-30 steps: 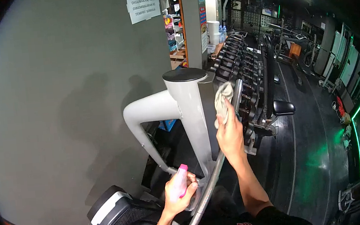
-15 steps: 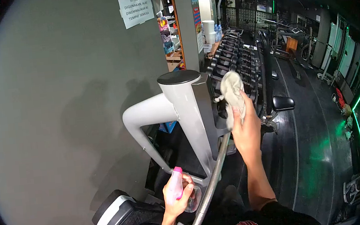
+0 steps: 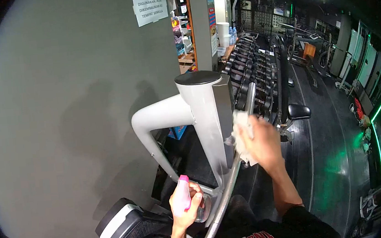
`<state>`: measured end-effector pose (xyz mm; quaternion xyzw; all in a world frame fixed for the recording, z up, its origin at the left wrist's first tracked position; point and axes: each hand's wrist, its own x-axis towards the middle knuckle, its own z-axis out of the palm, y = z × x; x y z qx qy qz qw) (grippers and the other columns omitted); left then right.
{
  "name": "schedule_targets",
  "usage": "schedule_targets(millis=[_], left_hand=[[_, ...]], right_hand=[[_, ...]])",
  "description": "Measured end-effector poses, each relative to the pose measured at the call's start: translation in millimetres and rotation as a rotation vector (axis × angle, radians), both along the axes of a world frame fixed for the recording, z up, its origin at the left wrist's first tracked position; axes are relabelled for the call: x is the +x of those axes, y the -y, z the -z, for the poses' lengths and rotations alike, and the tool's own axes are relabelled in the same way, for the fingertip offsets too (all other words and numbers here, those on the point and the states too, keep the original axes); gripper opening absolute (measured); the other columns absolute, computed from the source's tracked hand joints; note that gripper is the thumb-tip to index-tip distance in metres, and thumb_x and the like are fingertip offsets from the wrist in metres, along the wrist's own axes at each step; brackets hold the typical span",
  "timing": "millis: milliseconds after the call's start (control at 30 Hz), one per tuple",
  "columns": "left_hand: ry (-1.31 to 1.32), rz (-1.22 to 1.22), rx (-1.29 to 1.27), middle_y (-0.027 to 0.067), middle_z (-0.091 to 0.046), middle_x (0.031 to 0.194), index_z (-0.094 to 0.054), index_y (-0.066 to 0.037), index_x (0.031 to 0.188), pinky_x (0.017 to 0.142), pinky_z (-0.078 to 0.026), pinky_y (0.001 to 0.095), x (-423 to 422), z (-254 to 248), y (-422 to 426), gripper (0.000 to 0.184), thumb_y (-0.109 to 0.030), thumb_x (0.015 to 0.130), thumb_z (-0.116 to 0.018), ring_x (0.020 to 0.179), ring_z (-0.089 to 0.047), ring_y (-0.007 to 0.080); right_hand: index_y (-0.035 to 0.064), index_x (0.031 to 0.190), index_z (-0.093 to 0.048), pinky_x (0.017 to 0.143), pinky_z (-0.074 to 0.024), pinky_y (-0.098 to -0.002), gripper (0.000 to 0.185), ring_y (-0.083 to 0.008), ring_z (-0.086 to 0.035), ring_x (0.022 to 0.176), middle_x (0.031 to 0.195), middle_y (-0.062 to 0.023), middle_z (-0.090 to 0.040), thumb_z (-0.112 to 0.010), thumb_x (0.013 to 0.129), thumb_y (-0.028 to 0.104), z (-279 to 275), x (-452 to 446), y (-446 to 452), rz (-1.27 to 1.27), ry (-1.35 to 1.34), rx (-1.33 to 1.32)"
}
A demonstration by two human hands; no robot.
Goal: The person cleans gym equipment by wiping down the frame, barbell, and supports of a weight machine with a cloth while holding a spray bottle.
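A: what's being held?
B: a pink-topped spray bottle (image 3: 182, 195) is gripped in the left hand (image 3: 185, 214); a white cloth (image 3: 241, 134) is clutched in the right hand (image 3: 266, 144), over the metal bar (image 3: 226, 196) running up between both hands.
A: any risks?
B: the bottle could get knocked against the bar just beside that left hand if attention's fixed on the cloth, tbh.

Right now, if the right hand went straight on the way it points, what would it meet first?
Beyond the white cloth the right hand holds, probably the silver metal bar, just behind it; exact depth is unclear.
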<state>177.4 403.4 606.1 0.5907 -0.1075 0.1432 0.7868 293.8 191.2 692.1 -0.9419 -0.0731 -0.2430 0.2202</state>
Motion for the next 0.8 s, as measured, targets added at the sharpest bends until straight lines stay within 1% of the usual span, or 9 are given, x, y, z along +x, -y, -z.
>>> schedule_targets(millis=[67, 233, 333, 367, 400, 500, 633, 667, 800], left_hand=[[0.027, -0.019, 0.059, 0.0076, -0.055, 0.076, -0.049, 0.006, 0.099, 0.053, -0.047, 0.024, 1.4, -0.5, -2.5, 0.019, -0.003, 0.086, -0.06, 0.059, -0.053, 0.0097], [-0.018, 0.018, 0.024, 0.0076, -0.055, 0.077, -0.049, 0.005, 0.099, 0.053, -0.047, 0.0234, -0.5, -0.7, 3.2, 0.019, -0.004, 0.086, -0.061, 0.059, -0.054, 0.0095], [-0.014, 0.02, 0.016, 0.0075, -0.056, 0.078, -0.05, 0.005, 0.099, 0.054, -0.048, 0.0233, -2.2, 1.2, 1.4, 0.019, -0.003, 0.086, -0.06, 0.061, -0.054, 0.0093], [-0.011, 0.018, 0.051, 0.0075, -0.056, 0.079, -0.05, 0.006, 0.099, 0.054, -0.048, 0.0233, -3.1, 0.1, -0.4, 0.019, -0.003, 0.085, -0.06, 0.062, -0.055, 0.0093], [-0.004, 0.013, 0.084, 0.0074, -0.056, 0.079, -0.05, 0.006, 0.099, 0.055, -0.048, 0.0233, -2.5, -0.5, -2.3, 0.018, -0.002, 0.085, -0.06, 0.063, -0.055, 0.0093], [-0.009, -0.021, 0.037, 0.0072, -0.056, 0.079, -0.05, 0.006, 0.098, 0.055, -0.048, 0.023, -2.0, -2.8, -4.3, 0.018, -0.002, 0.085, -0.059, 0.065, -0.055, 0.0091], [-0.009, -0.043, 0.095, 0.0061, -0.056, 0.079, -0.051, 0.005, 0.097, 0.056, -0.047, 0.0219, 1.5, 2.1, -10.2, 0.019, -0.004, 0.085, -0.061, 0.065, -0.055, 0.0087], [-0.018, -0.04, 0.101, 0.0061, -0.056, 0.079, -0.051, 0.005, 0.097, 0.056, -0.047, 0.0219, 1.0, 3.0, -9.5, 0.019, -0.004, 0.085, -0.061, 0.065, -0.055, 0.0087], [-0.016, -0.087, 0.053, 0.0061, -0.058, 0.079, -0.052, 0.005, 0.097, 0.057, -0.046, 0.0218, 1.7, 4.3, -3.5, 0.021, -0.008, 0.085, -0.063, 0.065, -0.055, 0.009]], right_hand=[[0.0081, 0.111, -0.057, 0.093, -0.0422, -0.0438, 0.031, -0.0332, -0.06, 0.092, 0.091, -0.0192, -0.063, -0.06, 0.083, 0.023, -3.9, 14.0, 4.8, 0.029, 0.376, 0.02], [0.0027, 0.106, -0.059, 0.102, -0.0342, -0.0466, 0.029, -0.0266, -0.059, 0.095, 0.089, -0.0117, -0.065, -0.059, 0.082, 0.02, 25.1, 31.1, 0.1, 0.044, 0.277, -0.308], [0.003, 0.101, -0.061, 0.104, -0.0321, -0.046, 0.027, -0.0246, -0.059, 0.096, 0.083, -0.0102, -0.065, -0.06, 0.082, 0.022, 25.9, 29.5, 1.8, -0.018, 0.336, -0.247], [0.004, 0.098, -0.061, 0.093, -0.0424, -0.0443, 0.026, -0.0274, -0.062, 0.086, 0.081, -0.0122, -0.065, -0.061, 0.081, 0.025, 21.3, 26.6, 4.9, -0.046, 0.35, -0.221], [0.004, 0.098, -0.061, 0.093, -0.0424, -0.0443, 0.026, -0.0274, -0.062, 0.086, 0.081, -0.0122, -0.065, -0.061, 0.081, 0.025, 17.1, 24.5, 6.2, -0.053, 0.36, -0.219], [0.0055, 0.097, -0.06, 0.06, -0.048, -0.0439, 0.029, -0.0356, -0.064, 0.071, 0.088, -0.02, -0.065, -0.06, 0.084, 0.032, -4.0, 15.3, 7.1, -0.041, -0.035, 0.269], [-0.0023, 0.123, -0.051, 0.086, -0.0457, -0.0342, 0.035, -0.0267, -0.062, 0.099, 0.108, -0.0205, -0.063, -0.047, 0.09, 0.008, -16.7, 35.1, -7.6, -0.179, 0.522, 0.683], [-0.0002, 0.127, -0.048, 0.093, -0.0427, -0.0342, 0.037, -0.0283, -0.058, 0.109, 0.12, -0.0215, -0.057, -0.047, 0.091, 0.008, -24.6, 37.4, -19.5, -0.182, 0.56, 0.712], [0.0, 0.13, -0.043, 0.1, -0.0395, -0.0388, 0.041, -0.0351, -0.052, 0.118, 0.128, -0.0223, -0.051, -0.05, 0.093, 0.013, 10.2, 75.7, -51.4, -0.306, 0.587, 0.654]])
